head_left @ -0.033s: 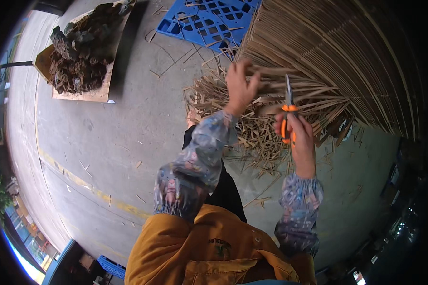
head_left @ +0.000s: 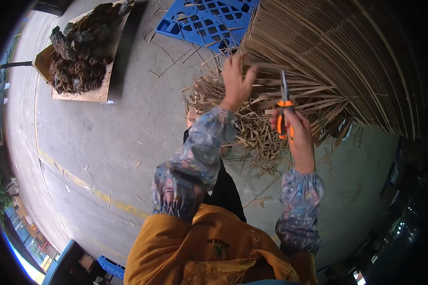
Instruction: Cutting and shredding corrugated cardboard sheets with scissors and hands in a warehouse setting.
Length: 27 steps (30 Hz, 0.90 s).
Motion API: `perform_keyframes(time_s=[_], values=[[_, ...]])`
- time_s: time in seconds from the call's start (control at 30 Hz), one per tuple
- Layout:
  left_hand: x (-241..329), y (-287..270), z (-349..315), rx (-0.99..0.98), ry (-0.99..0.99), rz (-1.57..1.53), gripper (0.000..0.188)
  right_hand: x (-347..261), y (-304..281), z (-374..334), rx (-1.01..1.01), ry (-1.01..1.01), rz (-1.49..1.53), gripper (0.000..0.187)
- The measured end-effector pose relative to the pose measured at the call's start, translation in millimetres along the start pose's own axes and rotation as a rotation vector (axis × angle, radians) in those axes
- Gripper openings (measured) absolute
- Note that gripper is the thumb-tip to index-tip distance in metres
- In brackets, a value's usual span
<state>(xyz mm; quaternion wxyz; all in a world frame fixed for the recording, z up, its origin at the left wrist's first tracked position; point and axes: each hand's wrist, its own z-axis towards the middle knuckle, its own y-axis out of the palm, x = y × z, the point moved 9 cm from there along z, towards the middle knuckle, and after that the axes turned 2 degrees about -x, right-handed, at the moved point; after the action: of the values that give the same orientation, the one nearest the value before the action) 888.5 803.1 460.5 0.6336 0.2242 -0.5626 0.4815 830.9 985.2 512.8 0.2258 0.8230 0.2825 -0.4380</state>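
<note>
My right hand (head_left: pixel 297 135) is wrapped round the handles of long-nose pliers (head_left: pixel 285 102) with orange and black grips. The jaws look closed and point away from me, over loose strip ends. To the left, my left hand (head_left: pixel 236 83) is raised over the strips with fingers stretched and thumb apart, a little blurred; I see nothing held in it. Dry brown strips (head_left: pixel 314 92) stick out from the edge of a large woven mat (head_left: pixel 314 38) at the far right. Below both hands lies a heap of cut strip pieces (head_left: pixel 261 142) on the floor.
A blue plastic pallet (head_left: pixel 169 27) with strips scattered over it lies at the far middle. Rough brown rocks (head_left: pixel 78 59) are piled on a wooden board (head_left: pixel 92 94) at the far left. Stray strips dot the concrete floor (head_left: pixel 114 142), which has a faded yellow line (head_left: pixel 81 178).
My left hand has shifted slightly away from me and to the left. The pliers in my right hand have moved a little to the left and farther away.
</note>
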Motion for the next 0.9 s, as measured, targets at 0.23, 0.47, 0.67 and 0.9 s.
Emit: perform_keyframes(time_s=[0.23,0.47,0.67,0.9], values=[[6.5,-7.4,50.7,-0.058,-0.04,-0.216,0.019,-1.8,34.9,59.0,-0.101,0.037,-0.034,0.023],[1.7,-21.2,50.1,0.031,-0.05,-0.266,0.035,-5.0,49.8,67.9,-0.055,0.024,0.037,0.025],[9.2,-4.3,81.5,-0.104,0.041,-0.151,0.04,108.6,0.7,14.0,0.002,0.368,0.007,0.033],[-3.0,34.6,46.1,-0.208,0.082,0.061,0.051,133.0,-54.9,-46.2,0.13,0.372,-0.227,0.03]])
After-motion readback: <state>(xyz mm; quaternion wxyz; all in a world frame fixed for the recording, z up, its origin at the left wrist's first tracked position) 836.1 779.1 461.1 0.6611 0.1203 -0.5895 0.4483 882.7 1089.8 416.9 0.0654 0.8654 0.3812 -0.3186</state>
